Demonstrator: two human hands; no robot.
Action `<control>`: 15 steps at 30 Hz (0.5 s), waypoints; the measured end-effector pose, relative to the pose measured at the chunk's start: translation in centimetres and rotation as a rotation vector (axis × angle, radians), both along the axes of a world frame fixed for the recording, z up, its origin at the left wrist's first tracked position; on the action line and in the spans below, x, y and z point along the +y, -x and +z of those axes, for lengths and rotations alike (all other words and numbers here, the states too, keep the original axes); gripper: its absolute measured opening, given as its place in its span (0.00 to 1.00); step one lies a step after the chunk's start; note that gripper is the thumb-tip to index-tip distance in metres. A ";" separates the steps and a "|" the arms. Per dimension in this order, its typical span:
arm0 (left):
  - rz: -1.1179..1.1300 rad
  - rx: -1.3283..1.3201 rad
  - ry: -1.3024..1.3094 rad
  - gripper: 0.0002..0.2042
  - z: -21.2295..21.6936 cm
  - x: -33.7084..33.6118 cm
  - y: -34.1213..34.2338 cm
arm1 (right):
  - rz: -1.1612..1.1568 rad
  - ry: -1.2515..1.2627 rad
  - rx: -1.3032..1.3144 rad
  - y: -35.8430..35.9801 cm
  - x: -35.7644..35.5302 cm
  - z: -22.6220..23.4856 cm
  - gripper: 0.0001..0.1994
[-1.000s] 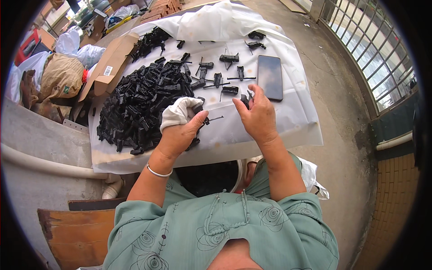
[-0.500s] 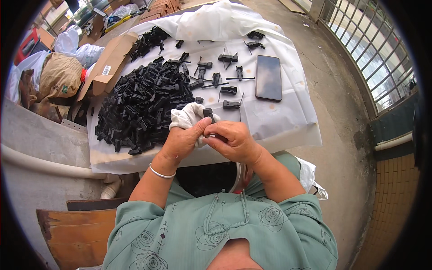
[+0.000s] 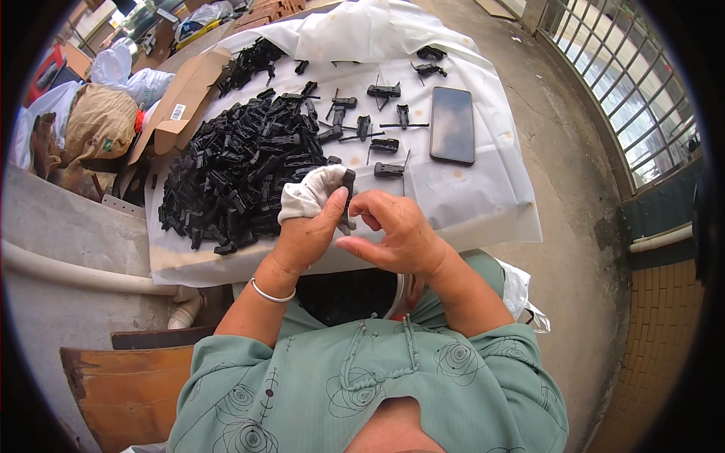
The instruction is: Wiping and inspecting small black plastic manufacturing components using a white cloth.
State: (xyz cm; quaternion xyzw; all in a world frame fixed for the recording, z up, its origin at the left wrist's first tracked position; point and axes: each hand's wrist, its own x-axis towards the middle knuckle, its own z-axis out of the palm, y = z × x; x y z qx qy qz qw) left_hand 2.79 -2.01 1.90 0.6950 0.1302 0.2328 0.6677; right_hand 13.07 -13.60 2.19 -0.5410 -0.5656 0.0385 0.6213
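On the white-sheeted worktop [image 3: 483,204], beside bare concrete floor, lie one phone [image 3: 452,124], one heap of black parts [image 3: 242,170]; left hand [image 3: 306,234] grips cloth [image 3: 306,196] and black part [image 3: 348,189], right hand [image 3: 396,234] loosely curled, holding nothing visible.

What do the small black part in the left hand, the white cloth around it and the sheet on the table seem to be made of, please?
The black part looks like moulded plastic: matte, sharp-edged, the same as the pile. The cloth in the left hand seems soft woven fabric, bunched in folds. The sheet looks like thin, slightly translucent plastic film, creased and faintly shiny.
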 end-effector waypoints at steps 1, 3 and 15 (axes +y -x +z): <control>-0.013 -0.020 -0.084 0.12 -0.1 -0.1 -0.1 | -0.083 -0.061 -0.107 0.2 0.2 -0.4 0.09; -0.043 0.137 -0.007 0.12 1.1 -0.7 0.4 | -0.181 -0.029 -0.051 -0.1 0.2 -1.2 0.09; 0.056 0.199 -0.307 0.10 1.2 -0.4 0.4 | 0.091 0.322 0.246 -1.2 -0.1 -1.3 0.10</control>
